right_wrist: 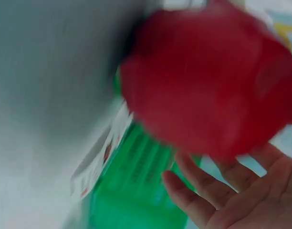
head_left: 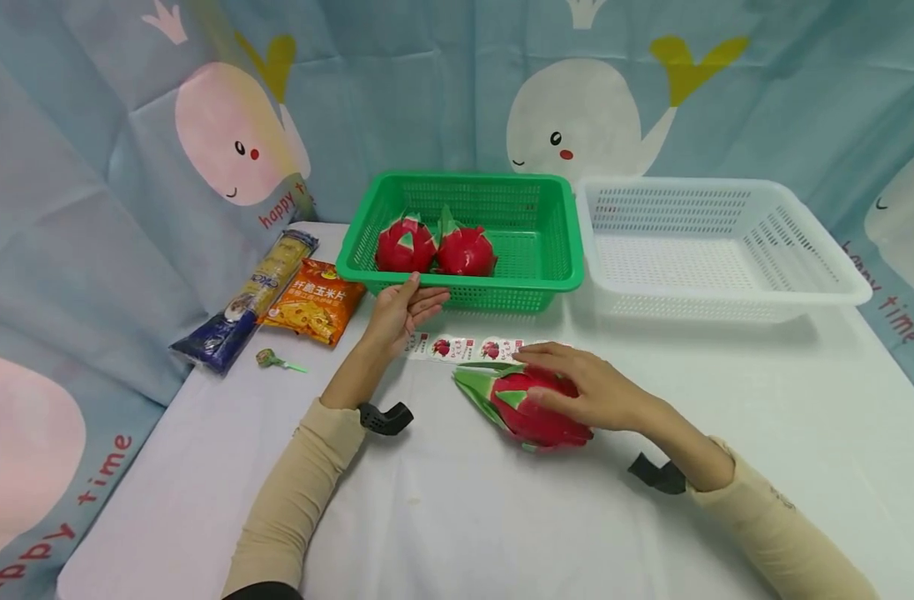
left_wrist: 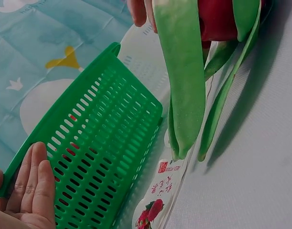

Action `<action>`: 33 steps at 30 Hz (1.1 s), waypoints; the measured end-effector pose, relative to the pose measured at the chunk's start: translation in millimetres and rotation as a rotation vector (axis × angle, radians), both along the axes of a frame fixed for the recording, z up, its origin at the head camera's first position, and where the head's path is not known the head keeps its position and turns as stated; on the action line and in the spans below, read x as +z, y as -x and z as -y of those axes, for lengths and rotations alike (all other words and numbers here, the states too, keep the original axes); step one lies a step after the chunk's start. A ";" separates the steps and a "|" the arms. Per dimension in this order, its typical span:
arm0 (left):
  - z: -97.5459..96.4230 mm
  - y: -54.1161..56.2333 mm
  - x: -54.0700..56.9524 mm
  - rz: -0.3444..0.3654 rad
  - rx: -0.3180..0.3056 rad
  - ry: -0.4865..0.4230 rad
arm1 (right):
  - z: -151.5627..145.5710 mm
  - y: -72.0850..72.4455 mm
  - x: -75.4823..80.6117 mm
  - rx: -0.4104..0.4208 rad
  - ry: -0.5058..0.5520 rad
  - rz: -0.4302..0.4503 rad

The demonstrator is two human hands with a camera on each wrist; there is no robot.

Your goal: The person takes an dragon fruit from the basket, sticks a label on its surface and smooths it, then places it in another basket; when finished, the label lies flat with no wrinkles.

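Observation:
My left hand (head_left: 401,315) is at the front of the green basket (head_left: 467,293), its thumb over the rim and its fingers against the outer wall, pinching the rim. Inside the basket, two red dragon fruits (head_left: 406,244) sit side by side at the left. My right hand (head_left: 587,385) holds a larger dragon fruit (head_left: 535,417) with green leaves pointing left, thumb and fingers spread around its far side. In the right wrist view this fruit is blurred and covers part of the fingers (right_wrist: 203,183). Whether its underside touches the table is hidden.
A strip of dragon fruit stickers (head_left: 457,347) lies in front of the green basket. To the right stands a white basket (head_left: 726,297). On the left lie a long blue-and-yellow packet (head_left: 250,300), an orange snack bag (head_left: 314,302) and a lollipop (head_left: 271,359). A whale-print curtain (head_left: 412,100) hangs behind.

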State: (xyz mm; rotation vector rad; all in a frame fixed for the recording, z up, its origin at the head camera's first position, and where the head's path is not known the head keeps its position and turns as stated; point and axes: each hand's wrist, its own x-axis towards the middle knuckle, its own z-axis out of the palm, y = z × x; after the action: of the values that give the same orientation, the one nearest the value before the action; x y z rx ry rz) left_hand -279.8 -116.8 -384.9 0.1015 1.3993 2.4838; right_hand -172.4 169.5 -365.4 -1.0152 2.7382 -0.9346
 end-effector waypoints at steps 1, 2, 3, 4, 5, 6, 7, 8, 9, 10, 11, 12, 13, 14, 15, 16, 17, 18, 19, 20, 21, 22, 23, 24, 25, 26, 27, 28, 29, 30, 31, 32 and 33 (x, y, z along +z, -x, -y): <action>0.0 -0.3 0.5 -0.002 0.005 0.002 | -4.0 5.9 -0.1 -0.010 0.045 0.029; 0.0 -0.5 1.1 -0.003 0.009 0.004 | -8.4 12.5 -0.6 -0.027 0.078 0.058; 0.2 -0.7 1.5 -0.003 0.013 0.005 | -12.8 19.6 -2.1 -0.053 0.098 0.080; 0.4 -0.8 1.8 -0.001 0.015 0.005 | -16.6 26.9 -4.1 -0.081 0.105 0.098; 0.8 -1.0 2.1 0.000 0.015 0.005 | -20.1 34.0 -6.3 -0.110 0.097 0.113; 0.9 -1.3 2.3 0.004 0.020 0.009 | -22.9 40.7 -9.2 -0.135 0.074 0.119; 1.0 -1.5 2.2 0.006 0.019 0.010 | -25.1 47.0 -12.6 -0.157 0.045 0.122; 1.2 -1.7 2.1 0.008 0.019 0.012 | -26.5 52.5 -16.2 -0.174 0.015 0.121; 1.5 -1.8 1.6 0.008 0.017 0.011 | -27.3 57.5 -20.2 -0.183 -0.006 0.115; 1.6 -2.1 1.0 0.009 0.017 0.009 | -27.3 61.5 -23.2 -0.182 -0.019 0.115; 1.6 -2.4 0.8 0.010 0.018 0.010 | -26.7 64.7 -25.7 -0.186 -0.033 0.119; 1.6 -2.8 0.6 0.012 0.017 0.008 | -25.6 67.5 -27.9 -0.191 -0.044 0.126; 1.8 -3.2 0.8 0.013 0.013 0.006 | -24.1 69.9 -29.6 -0.193 -0.050 0.127; 2.1 -3.7 1.3 0.017 0.009 0.005 | -22.4 71.7 -31.3 -0.196 -0.060 0.123; 2.4 -4.1 1.8 0.020 0.002 0.005 | -21.1 73.6 -33.0 -0.198 -0.071 0.122; 2.9 -4.7 2.8 0.024 -0.006 0.004 | -19.6 75.2 -34.3 -0.200 -0.085 0.115; 3.5 -5.2 3.9 0.029 -0.012 0.009 | -18.5 76.7 -35.9 -0.201 -0.100 0.101; 4.3 -5.6 4.6 0.034 -0.022 0.012 | -17.9 78.3 -37.8 -0.200 -0.108 0.086; 5.1 -6.1 5.2 0.037 -0.028 0.022 | -17.4 79.2 -39.3 -0.197 -0.117 0.069; 6.2 -6.8 5.5 0.038 -0.031 0.043 | -17.0 79.8 -40.4 -0.198 -0.124 0.060; 7.6 -7.6 5.4 0.035 -0.033 0.072 | -16.9 80.2 -41.1 -0.196 -0.126 0.059; 9.3 -8.5 5.2 0.025 -0.034 0.112 | -16.7 80.3 -41.5 -0.198 -0.121 0.061; 11.1 -9.4 4.7 0.002 -0.027 0.179 | -16.8 80.2 -41.7 -0.201 -0.105 0.073; 13.7 -10.3 4.1 -0.039 -0.018 0.267 | -17.1 79.9 -41.5 -0.206 -0.084 0.095; 16.6 -11.3 3.4 -0.094 0.001 0.372 | -17.5 79.5 -41.2 -0.208 -0.059 0.118; 20.1 -11.9 2.3 -0.166 0.030 0.496 | -18.3 78.9 -41.0 -0.212 -0.031 0.142; 24.0 -12.3 1.4 -0.245 0.063 0.619 | -19.5 78.5 -40.8 -0.215 -0.006 0.161; 28.9 -13.8 0.3 -0.318 0.109 0.746 | -20.0 77.7 -40.8 -0.216 0.021 0.177; 33.7 -14.6 -0.9 -0.373 0.160 0.861 | -21.2 76.7 -40.7 -0.216 0.044 0.189; 38.6 -15.4 -2.0 -0.415 0.201 0.952 | -22.1 75.8 -40.3 -0.218 0.059 0.196; 43.3 -16.2 -3.2 -0.439 0.229 1.024 | -23.3 74.8 -40.4 -0.219 0.077 0.208; 47.9 -17.0 -4.5 -0.447 0.243 1.079 | -24.7 74.0 -40.6 -0.222 0.089 0.214; 51.8 -17.9 -5.6 -0.439 0.240 1.115 | -25.9 73.0 -40.9 -0.221 0.100 0.220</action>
State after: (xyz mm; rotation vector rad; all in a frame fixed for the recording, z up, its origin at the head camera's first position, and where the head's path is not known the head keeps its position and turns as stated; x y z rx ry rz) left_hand -261.9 -168.7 -390.5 0.2498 2.8848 1.5052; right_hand -245.5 195.4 -406.3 -0.5861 2.6768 -1.1495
